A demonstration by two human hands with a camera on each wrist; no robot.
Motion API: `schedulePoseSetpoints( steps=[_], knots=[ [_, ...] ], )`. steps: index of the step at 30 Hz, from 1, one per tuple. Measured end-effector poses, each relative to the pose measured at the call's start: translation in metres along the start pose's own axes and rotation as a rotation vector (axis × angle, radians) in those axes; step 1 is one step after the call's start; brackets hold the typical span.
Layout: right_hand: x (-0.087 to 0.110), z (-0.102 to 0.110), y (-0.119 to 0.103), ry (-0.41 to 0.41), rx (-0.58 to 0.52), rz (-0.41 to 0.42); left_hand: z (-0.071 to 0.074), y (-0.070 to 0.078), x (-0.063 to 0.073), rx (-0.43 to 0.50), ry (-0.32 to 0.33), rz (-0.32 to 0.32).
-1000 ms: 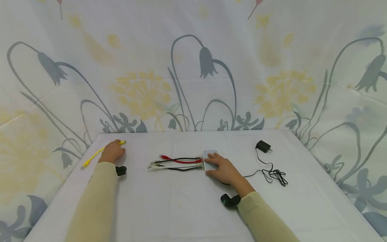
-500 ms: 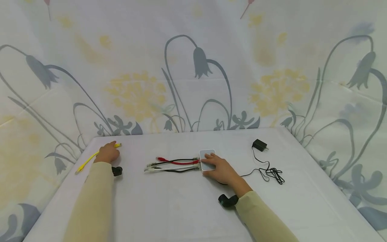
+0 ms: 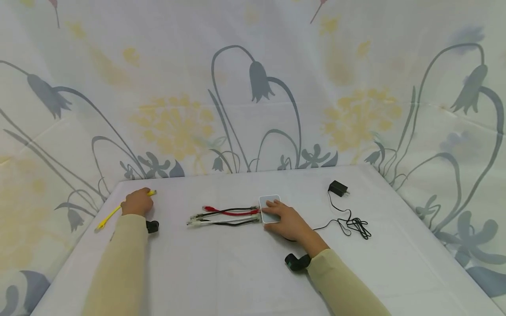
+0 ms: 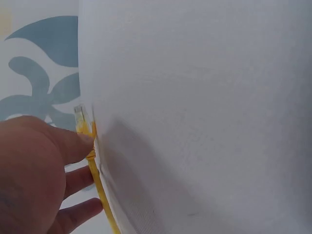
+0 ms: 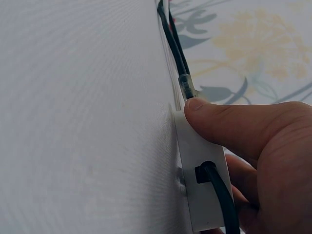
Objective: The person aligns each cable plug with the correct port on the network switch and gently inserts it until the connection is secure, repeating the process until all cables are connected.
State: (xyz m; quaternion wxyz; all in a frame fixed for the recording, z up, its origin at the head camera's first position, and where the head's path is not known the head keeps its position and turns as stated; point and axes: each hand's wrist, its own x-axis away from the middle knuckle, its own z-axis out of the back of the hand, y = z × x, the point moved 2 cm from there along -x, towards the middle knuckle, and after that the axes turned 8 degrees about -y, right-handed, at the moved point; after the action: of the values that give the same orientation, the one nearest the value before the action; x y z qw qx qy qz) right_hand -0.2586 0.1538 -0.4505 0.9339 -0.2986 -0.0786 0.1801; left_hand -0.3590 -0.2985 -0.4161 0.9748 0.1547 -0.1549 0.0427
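In the head view my left hand [image 3: 137, 202] is at the far left of the table, over a yellow network cable [image 3: 108, 218]. Its thumb and fingers pinch the cable just behind one clear plug [image 4: 80, 115], as the left wrist view shows. Under my right hand [image 3: 290, 221] is a small white box with a grey top, a network switch [image 3: 270, 202]. My right thumb presses its side edge and the fingers lie over the top and far side. Several short black, red and white cables [image 3: 229, 213] are plugged into its left side. A black cord [image 5: 222, 195] enters the near side.
A black power adapter [image 3: 338, 188] lies at the back right, its thin cord [image 3: 359, 226] bundled loosely nearby. White cloth covers the table [image 3: 221, 272]. Floral curtain [image 3: 253, 131] hangs behind and at both sides.
The head view has turned slightly, so everything appears shifted a little to the left. Both hands stay at the yellow network cable and the network switch.
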Motion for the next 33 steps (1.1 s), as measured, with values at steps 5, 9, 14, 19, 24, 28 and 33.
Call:
schedulePoseSetpoints(
  steps=[5,9,14,19,24,28,33],
  knots=[
    [-0.001,-0.001,0.002,-0.002,0.005,0.0,-0.002,0.001,0.0,-0.041,0.074,-0.011],
    [-0.002,-0.001,0.002,-0.013,0.005,-0.009,-0.004,0.002,-0.001,-0.059,0.109,-0.034],
    [-0.001,0.001,0.0,-0.014,-0.001,-0.016,-0.004,0.007,0.002,-0.084,0.14,-0.075],
    [-0.001,0.002,-0.001,-0.014,-0.004,-0.012,-0.002,0.014,0.007,-0.105,0.133,-0.076],
    [-0.001,0.001,0.001,-0.019,-0.002,-0.015,0.001,0.019,0.009,-0.108,0.146,-0.078],
    [-0.002,0.001,0.002,-0.024,-0.001,-0.014,0.004,0.023,0.007,-0.113,0.153,-0.092],
    [-0.002,0.001,0.001,-0.022,0.008,-0.008,0.007,0.031,0.004,-0.112,0.131,-0.1]
  ],
)
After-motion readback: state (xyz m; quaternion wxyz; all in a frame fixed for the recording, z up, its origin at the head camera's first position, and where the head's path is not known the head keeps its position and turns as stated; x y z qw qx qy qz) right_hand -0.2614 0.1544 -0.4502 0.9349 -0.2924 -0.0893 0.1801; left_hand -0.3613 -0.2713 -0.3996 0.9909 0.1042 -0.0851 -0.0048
